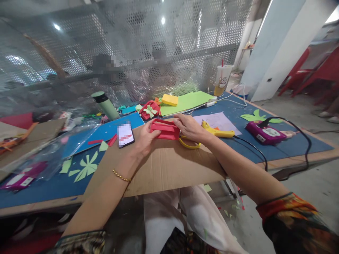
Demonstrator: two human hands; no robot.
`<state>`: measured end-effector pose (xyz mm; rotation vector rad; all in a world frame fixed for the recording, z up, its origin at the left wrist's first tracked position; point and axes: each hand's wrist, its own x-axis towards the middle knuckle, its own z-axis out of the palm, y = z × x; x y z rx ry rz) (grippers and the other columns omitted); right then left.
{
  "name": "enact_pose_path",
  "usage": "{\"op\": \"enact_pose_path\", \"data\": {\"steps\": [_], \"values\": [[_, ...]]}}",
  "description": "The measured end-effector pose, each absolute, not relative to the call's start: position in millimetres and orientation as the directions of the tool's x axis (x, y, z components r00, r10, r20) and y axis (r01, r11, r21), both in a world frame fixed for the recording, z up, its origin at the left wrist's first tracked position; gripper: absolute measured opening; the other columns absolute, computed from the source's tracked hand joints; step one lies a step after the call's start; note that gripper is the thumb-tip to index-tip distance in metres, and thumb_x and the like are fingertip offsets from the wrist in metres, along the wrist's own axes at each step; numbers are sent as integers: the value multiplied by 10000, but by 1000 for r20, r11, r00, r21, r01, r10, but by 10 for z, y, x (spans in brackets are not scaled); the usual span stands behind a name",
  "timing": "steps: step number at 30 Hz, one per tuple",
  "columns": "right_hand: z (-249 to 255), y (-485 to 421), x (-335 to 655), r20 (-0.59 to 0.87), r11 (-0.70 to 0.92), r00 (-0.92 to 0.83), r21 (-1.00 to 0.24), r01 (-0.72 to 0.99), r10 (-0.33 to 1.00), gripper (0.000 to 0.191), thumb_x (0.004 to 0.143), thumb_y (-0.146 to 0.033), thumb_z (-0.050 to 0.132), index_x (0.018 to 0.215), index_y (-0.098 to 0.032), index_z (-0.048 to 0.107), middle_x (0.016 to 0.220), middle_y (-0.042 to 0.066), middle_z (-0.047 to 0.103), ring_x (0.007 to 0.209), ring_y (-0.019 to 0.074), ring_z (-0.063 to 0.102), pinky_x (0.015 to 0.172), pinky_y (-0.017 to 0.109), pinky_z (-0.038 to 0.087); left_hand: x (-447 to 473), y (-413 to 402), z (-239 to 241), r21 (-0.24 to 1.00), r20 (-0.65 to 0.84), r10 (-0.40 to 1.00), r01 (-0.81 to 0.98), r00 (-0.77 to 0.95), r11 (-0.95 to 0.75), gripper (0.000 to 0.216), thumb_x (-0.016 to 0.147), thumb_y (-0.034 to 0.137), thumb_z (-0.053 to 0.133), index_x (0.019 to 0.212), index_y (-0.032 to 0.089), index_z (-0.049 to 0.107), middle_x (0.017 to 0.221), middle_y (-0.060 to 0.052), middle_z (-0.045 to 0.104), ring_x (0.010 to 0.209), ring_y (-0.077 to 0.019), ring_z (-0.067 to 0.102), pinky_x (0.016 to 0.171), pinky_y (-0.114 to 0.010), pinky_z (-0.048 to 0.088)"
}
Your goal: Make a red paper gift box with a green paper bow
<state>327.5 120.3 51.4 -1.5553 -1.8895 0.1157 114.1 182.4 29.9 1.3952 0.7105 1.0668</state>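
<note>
Taking the red folded piece point(165, 133) as the hub of the dial, with twelve pointing away from the person, a yellow loop handle point(191, 144) lies close in at four o'clock, just below the right hand point(188, 126). A yellow glue gun point(221, 133) rests at three, its black cable trailing toward four; a glossy purple box point(267, 133) sits farther out at three. Near nine, a phone point(129, 140) lies on the left edge of the cardboard sheet point(169, 169), and thin red strips point(112, 140) lie beside it. Clear crinkled plastic point(79, 141) spreads farther out at nine.

At eight are pale green spiky paper cutouts point(87, 166). A green cylindrical tumbler point(106, 106) leans in the view at ten; a red bundle point(147, 112) topped with pale green petals is at eleven. A yellow block point(170, 100) lies at twelve on a smooth lime-green sheet point(192, 100), and a translucent cup point(219, 83) with a straw stands between one and two. Behind everything runs a perforated metal screen point(169, 46).

The red piece, box-like with flat ridged walls, is above the brown cardboard. The left hand point(147, 138) clasps its left end, thumb across the near side. The right hand's fingers touch its far right corner; whether they pinch it, one cannot tell.
</note>
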Motion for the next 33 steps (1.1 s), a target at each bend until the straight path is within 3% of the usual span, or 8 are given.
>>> {"op": "enact_pose_path", "data": {"steps": [7, 14, 19, 22, 29, 33], "values": [[542, 1199, 3269, 412, 263, -46, -487, 833, 910, 356, 1103, -328, 440, 1295, -152, 682, 1178, 168, 819, 1062, 281, 753, 897, 372, 514, 1128, 1812, 259, 985, 162, 872, -130, 462, -114, 600, 654, 118, 750, 1247, 165, 675, 1231, -121, 755, 1123, -260, 726, 1062, -463, 576], [501, 1201, 3281, 497, 295, -51, -425, 856, 866, 354, 1100, -335, 454, 1310, -178, 693, 1181, 160, 806, 1081, 306, 718, 936, 420, 511, 1093, 1790, 178, 976, 198, 913, 15, 356, -217, 662, 642, 106, 707, 1293, 217, 658, 1255, -102, 754, 1170, -283, 713, 1038, -454, 599], [426, 1214, 3275, 537, 433, -183, -388, 813, 824, 370, 1103, -284, 394, 1190, -203, 744, 1188, 130, 798, 1052, 278, 664, 981, 426, 476, 903, 1870, 144, 942, 196, 881, 167, 431, -291, 725, 674, 145, 753, 1388, 252, 689, 1224, -110, 771, 999, -256, 740, 831, -362, 620], [391, 1200, 3265, 528, 494, -254, -381, 782, 810, 384, 1094, -243, 391, 1223, -196, 750, 1212, 134, 798, 1057, 278, 647, 998, 440, 467, 808, 1898, 132, 906, 187, 873, 264, 451, -331, 696, 677, 175, 797, 1367, 240, 735, 1232, -132, 761, 940, -242, 734, 750, -335, 609], [337, 1170, 3228, 469, 512, -317, -378, 771, 824, 421, 1081, -225, 403, 1336, -166, 733, 1246, 161, 796, 1114, 301, 672, 1000, 473, 513, 732, 1878, 188, 847, 233, 823, 308, 518, -433, 743, 667, 177, 891, 1389, 283, 751, 1346, -155, 691, 1072, -318, 739, 855, -425, 644], [359, 1134, 3234, 509, 505, -272, -399, 765, 816, 406, 1059, -263, 441, 1308, -195, 754, 1220, 148, 812, 1115, 313, 713, 984, 494, 538, 770, 1801, 251, 796, 347, 776, 271, 527, -541, 489, 758, 191, 851, 1239, 276, 816, 1197, -125, 693, 1100, -316, 713, 946, -447, 636]]}}
